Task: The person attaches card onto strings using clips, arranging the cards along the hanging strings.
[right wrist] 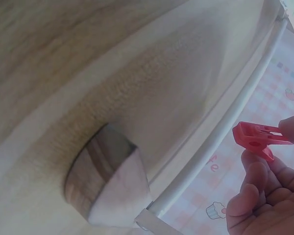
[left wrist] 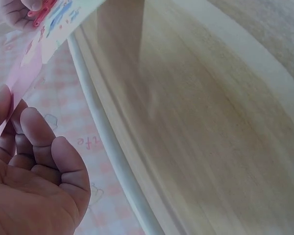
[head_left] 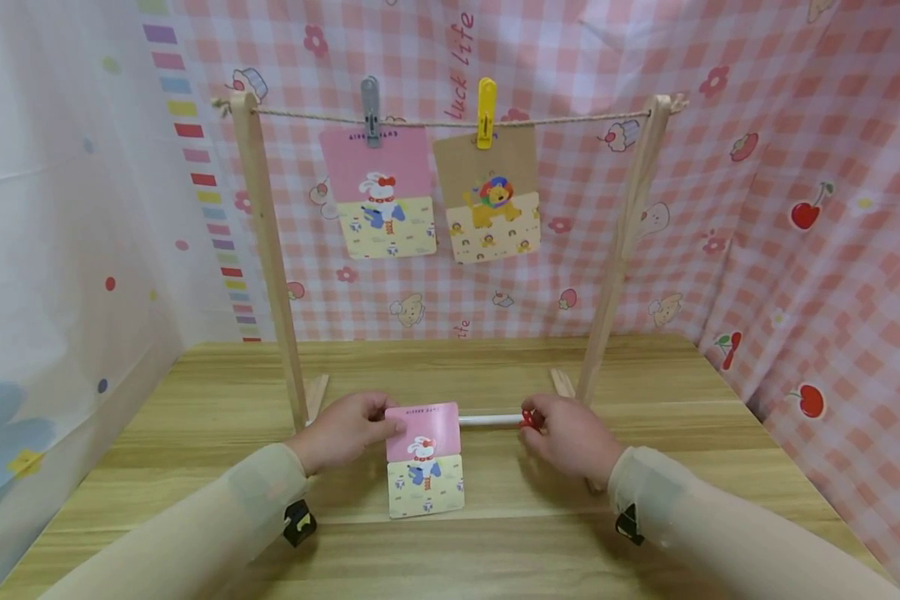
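My left hand [head_left: 352, 429] pinches a pink and pale-yellow card [head_left: 424, 487] by its upper left corner, thumb in front. The card carries a white rabbit picture and hangs upright over the table. In the left wrist view, thumb and index finger grip the card's pink end [left wrist: 27, 73]. To the right, my right hand [head_left: 573, 437] holds a red clothespin [right wrist: 257, 139] between thumb and fingers, a short way from the card. Seen from the right wrist, the thumb presses one handle of the clothespin and the fingers lie under the other.
A wooden frame with posts [head_left: 266, 242] on both sides carries a string [head_left: 570, 119]. From it hang a rabbit card [head_left: 412, 229] on a grey clothespin [head_left: 371, 108] and a lion card [head_left: 457, 167] on a yellow clothespin [head_left: 486, 112]. A white rod [head_left: 487, 420] runs low behind the hands.
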